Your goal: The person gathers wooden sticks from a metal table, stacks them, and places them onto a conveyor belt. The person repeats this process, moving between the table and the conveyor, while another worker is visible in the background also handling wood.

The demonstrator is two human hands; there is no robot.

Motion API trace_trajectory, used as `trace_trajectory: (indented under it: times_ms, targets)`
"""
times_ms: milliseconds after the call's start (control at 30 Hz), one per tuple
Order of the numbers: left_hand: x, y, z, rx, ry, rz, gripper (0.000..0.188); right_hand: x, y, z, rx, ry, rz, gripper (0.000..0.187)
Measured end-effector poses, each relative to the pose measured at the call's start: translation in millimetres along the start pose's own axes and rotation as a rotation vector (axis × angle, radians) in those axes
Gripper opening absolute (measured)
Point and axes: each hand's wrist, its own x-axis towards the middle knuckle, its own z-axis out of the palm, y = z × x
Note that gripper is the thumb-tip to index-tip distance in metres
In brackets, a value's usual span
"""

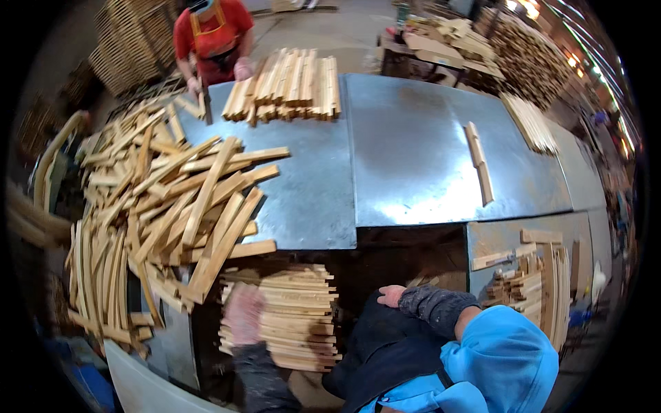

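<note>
My left hand (244, 313), in a pale pinkish glove, is over the left ends of a stack of wooden slats (296, 310) at the lower middle. Motion blurs its fingers, so I cannot make out whether it grips a slat. The slats lie crosswise, one row above another, with uneven ends. My right hand (392, 296), also gloved, rests on the dark cloth over my leg, right of the stack. Its fingers seem laid out flat, with nothing visible in them. Dark sleeve covers are on both forearms.
Loose slats form a big jumbled heap (193, 186) on the left of the metal table (406, 144). Opposite, a person in red (213, 38) stands by neat slat bundles (289, 82). Two slats (478, 162) lie at right, with more slats (527, 292) on a side table.
</note>
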Motion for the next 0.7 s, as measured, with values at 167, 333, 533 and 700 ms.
trace_trajectory:
  times_ms: [167, 333, 533, 700]
  targets:
    - [8.5, -142.0, 12.5, 0.109, 0.090, -0.371, 0.032, -37.0, 31.6, -29.6, 0.152, 0.200, 0.011, 0.053]
    - [17.9, -196.4, 42.9, 0.260, 0.063, -0.424, 0.042, -41.1, 59.8, -70.0, 0.263, 0.363, 0.068, 0.049]
    - [54.5, -232.3, 80.7, 0.376, 0.108, -0.479, 0.049, -37.8, 139.7, -178.4, 0.351, 0.713, 0.123, 0.050]
    - [123.0, -298.5, 102.4, 0.242, -0.137, -0.679, 0.037, -53.3, 272.4, -279.7, 0.338, 1.067, 0.583, 0.078]
